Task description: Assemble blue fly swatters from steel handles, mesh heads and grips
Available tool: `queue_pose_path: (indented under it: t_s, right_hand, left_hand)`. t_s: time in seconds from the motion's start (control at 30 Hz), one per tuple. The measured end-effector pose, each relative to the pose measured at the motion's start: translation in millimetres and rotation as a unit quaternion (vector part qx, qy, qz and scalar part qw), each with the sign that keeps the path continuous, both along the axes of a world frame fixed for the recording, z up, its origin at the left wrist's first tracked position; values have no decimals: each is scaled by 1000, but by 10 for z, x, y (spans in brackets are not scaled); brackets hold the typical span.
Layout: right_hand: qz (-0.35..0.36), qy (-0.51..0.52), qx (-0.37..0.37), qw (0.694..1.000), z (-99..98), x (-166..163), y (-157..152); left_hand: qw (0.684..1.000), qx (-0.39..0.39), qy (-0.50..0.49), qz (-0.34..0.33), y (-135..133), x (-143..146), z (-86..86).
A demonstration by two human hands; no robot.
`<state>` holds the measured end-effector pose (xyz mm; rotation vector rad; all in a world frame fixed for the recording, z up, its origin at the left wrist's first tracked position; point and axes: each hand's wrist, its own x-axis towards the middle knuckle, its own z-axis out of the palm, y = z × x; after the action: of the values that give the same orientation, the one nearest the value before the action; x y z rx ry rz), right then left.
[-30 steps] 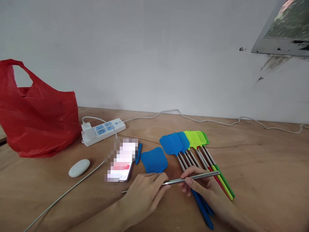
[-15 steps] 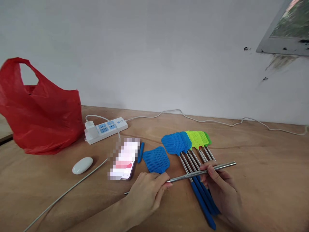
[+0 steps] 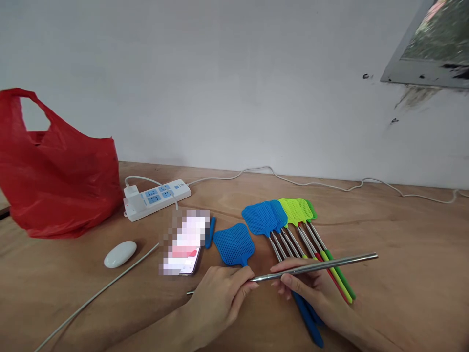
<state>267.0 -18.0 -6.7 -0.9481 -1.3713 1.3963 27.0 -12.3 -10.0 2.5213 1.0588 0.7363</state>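
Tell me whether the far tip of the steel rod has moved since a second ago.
Yes. The steel rod now reaches further right, its tip well past the green handle it ended above before.

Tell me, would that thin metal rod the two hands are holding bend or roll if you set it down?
The metal rod looks straight and unbent between the left hand and right hand, so it is probably stiff. It appears round and polished, so it would likely roll on the flat wooden table and feel slippery. Being slim, it is probably light.

Red bag [image 3: 54,181], power strip [image 3: 156,198], phone [image 3: 185,242], white mouse [image 3: 120,254].
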Motion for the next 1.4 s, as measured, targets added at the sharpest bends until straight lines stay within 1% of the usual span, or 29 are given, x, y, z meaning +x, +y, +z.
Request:
queue_pose_path:
  t_s: [0.07, 0.13, 0.3, 0.47, 0.67, 0.73, 0.9, 1.0, 1.07, 1.17, 1.27, 1.37, 1.4]
  right_hand:
    - [-8, 9, 13, 1000, -17, -29, -25]
    - [-32, 23, 19, 999, -38, -30, -31]
    - [-96, 70, 20, 993, -73, 75, 5]
    - [-99, 69, 18, 992, -33, 148, 31]
    - [-104, 60, 5, 993, -24, 123, 28]
    - [-117, 70, 5, 991, -21, 117, 35]
    - [-182, 170, 4, 968, 8, 157, 137]
    - [-253, 213, 21, 944, 28, 196, 202]
    - [-303, 218, 36, 927, 40, 210, 222]
    - [-336, 199, 45, 920, 48, 214, 230]
    - [-331, 170, 42, 927, 24, 207, 230]
    - [-276, 137, 22, 951, -25, 177, 204]
    - [-244, 118, 11, 962, -40, 163, 190]
  left_hand:
    - [1000, 3, -4, -9, -8, 15, 2]
    - [1000, -2, -16, -16, -4, 20, 14]
    - [999, -32, -38, -6, 32, -9, 36]
    - [998, -61, -31, -3, 40, -16, 64]
    - [997, -74, -6, 11, 17, -7, 85]
    - [997, -75, 0, 17, 25, -21, 93]
    - [996, -80, 21, 44, 94, -90, 128]
    - [995, -76, 41, 54, 140, -122, 118]
    - [995, -66, 48, 52, 163, -134, 89]
    - [996, -55, 49, 44, 191, -153, 35]
    - [996, -58, 41, 50, 209, -174, 2]
    - [996, -59, 34, 53, 205, -178, -9]
    - [996, -58, 33, 56, 198, -174, -14]
